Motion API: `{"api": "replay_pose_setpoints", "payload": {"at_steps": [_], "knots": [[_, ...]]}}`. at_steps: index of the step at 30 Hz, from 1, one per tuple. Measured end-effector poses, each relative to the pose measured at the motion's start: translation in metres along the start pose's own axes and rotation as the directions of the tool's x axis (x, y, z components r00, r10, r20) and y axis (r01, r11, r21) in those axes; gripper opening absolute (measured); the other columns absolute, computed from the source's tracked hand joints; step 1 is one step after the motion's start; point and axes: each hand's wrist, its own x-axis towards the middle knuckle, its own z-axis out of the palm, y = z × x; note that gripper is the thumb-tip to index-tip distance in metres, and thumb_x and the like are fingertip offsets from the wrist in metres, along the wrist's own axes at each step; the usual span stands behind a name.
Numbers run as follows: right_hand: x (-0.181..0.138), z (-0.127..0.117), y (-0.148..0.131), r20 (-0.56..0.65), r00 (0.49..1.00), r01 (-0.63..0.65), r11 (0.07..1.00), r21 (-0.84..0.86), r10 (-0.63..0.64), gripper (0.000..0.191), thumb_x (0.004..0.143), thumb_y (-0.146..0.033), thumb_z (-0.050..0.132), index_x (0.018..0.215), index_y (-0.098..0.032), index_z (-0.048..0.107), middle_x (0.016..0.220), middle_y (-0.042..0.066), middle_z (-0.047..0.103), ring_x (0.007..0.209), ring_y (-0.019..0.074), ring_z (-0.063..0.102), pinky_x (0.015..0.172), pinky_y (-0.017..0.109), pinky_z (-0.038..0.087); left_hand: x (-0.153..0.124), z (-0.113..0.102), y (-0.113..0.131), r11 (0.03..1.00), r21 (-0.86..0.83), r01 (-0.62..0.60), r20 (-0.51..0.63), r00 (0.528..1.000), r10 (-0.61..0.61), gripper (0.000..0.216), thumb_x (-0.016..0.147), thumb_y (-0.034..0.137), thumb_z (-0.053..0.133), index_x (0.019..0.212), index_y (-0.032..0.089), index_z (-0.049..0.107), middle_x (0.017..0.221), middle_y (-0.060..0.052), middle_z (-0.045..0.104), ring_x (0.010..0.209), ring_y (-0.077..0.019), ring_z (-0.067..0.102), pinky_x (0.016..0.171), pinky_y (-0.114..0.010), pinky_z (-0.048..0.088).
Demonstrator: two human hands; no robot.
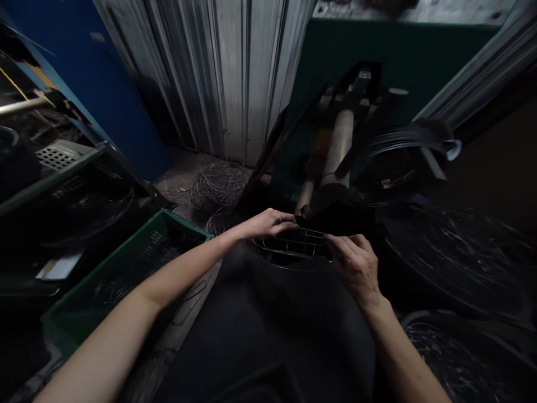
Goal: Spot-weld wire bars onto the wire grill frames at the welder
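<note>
A small wire rack (291, 253) with several thin metal bars is held just beyond the dark apron (285, 313) on my lap. My left hand (274, 223) is closed at the rack's far left side, its fingertips on the wire. At the right end, my right hand (356, 262) pinches the wires between thumb and fingers. The rack's lower part is hidden by the apron. Directly beyond my hands is a machine with a metal cylinder (339, 143) on its green body (419, 61).
Left of me stands a green crate (84, 305) with wire pieces inside. Tangled wire (220, 184) lies on the floor by the corrugated metal wall (235, 73). A wire coil (403, 140) is at the machine's right; containers of wire parts (453, 358) stand on my right.
</note>
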Motion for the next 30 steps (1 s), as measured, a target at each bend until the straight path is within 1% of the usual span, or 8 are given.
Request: {"api": "replay_pose_setpoints", "payload": {"at_steps": [6,10,12,14,17,19,22,30], "knots": [[-0.008,-0.015,-0.009,0.016,0.997,-0.071,0.995,0.071,0.070,0.012,0.083,-0.020,0.057,0.092,-0.022,0.065,0.088,0.005,0.062,0.079,0.0167,0.053,0.073,0.031,0.044,-0.001,-0.004,-0.002,0.982,-0.183,0.047,0.195,0.981,-0.010,0.036,0.088,0.042,0.042,0.076,0.011,0.055,0.063,0.002,0.043,0.058,-0.0063,0.038,0.054,-0.018,0.032],[-0.031,-0.021,-0.023,0.125,0.979,-0.188,0.950,0.250,0.161,0.012,0.085,-0.022,0.053,0.094,-0.021,0.062,0.104,0.008,0.057,0.096,0.0204,0.055,0.080,0.035,0.047,-0.006,0.012,-0.014,0.941,-0.294,0.169,0.365,0.930,-0.053,0.041,0.087,0.049,0.041,0.082,0.012,0.058,0.065,0.001,0.047,0.056,-0.0066,0.040,0.053,-0.018,0.033],[-0.044,-0.017,-0.027,0.176,0.959,-0.272,0.902,0.335,0.224,0.012,0.087,-0.019,0.050,0.094,-0.020,0.060,0.100,0.007,0.058,0.091,0.0179,0.057,0.077,0.031,0.049,-0.008,0.026,-0.019,0.936,-0.292,0.198,0.357,0.930,-0.085,0.041,0.088,0.049,0.041,0.084,0.012,0.058,0.064,0.001,0.048,0.056,-0.0070,0.042,0.054,-0.019,0.034],[-0.053,-0.012,-0.029,0.192,0.946,-0.315,0.881,0.353,0.261,0.010,0.087,-0.018,0.050,0.093,-0.019,0.059,0.093,0.006,0.059,0.084,0.0160,0.059,0.074,0.030,0.050,-0.008,0.040,-0.021,0.951,-0.257,0.174,0.293,0.951,-0.094,0.037,0.089,0.046,0.041,0.086,0.013,0.058,0.067,0.001,0.051,0.060,-0.0077,0.046,0.058,-0.019,0.036],[-0.057,-0.007,-0.027,0.201,0.952,-0.285,0.910,0.301,0.232,0.010,0.087,-0.020,0.051,0.093,-0.018,0.059,0.092,0.006,0.060,0.084,0.0173,0.059,0.074,0.031,0.050,-0.008,0.055,-0.018,0.979,-0.158,0.127,0.217,0.972,-0.091,0.032,0.091,0.040,0.039,0.094,0.015,0.059,0.076,0.000,0.056,0.067,-0.0087,0.051,0.065,-0.019,0.037],[-0.055,-0.007,-0.025,0.203,0.960,-0.245,0.930,0.272,0.193,0.011,0.087,-0.019,0.051,0.095,-0.018,0.059,0.093,0.007,0.061,0.085,0.0179,0.059,0.075,0.032,0.050,-0.007,0.060,-0.014,0.986,-0.102,0.129,0.214,0.971,-0.105,0.033,0.092,0.040,0.037,0.101,0.016,0.058,0.075,0.001,0.057,0.066,-0.0088,0.051,0.064,-0.019,0.037],[-0.051,-0.011,-0.024,0.205,0.962,-0.232,0.933,0.275,0.179,0.012,0.088,-0.018,0.050,0.097,-0.017,0.058,0.093,0.006,0.061,0.085,0.0169,0.059,0.076,0.030,0.050,-0.007,0.061,-0.012,0.990,-0.074,0.122,0.234,0.967,-0.102,0.033,0.093,0.039,0.037,0.102,0.015,0.058,0.074,0.000,0.058,0.064,-0.0082,0.052,0.063,-0.018,0.037],[-0.042,-0.012,-0.028,0.191,0.971,-0.199,0.929,0.311,0.144,0.011,0.088,-0.016,0.049,0.097,-0.017,0.056,0.091,0.006,0.058,0.083,0.0151,0.057,0.073,0.027,0.050,-0.013,0.048,-0.020,0.985,-0.130,0.115,0.218,0.972,-0.085,0.030,0.088,0.038,0.047,0.092,0.012,0.060,0.078,-0.001,0.060,0.070,-0.0083,0.054,0.065,-0.016,0.039]]}}
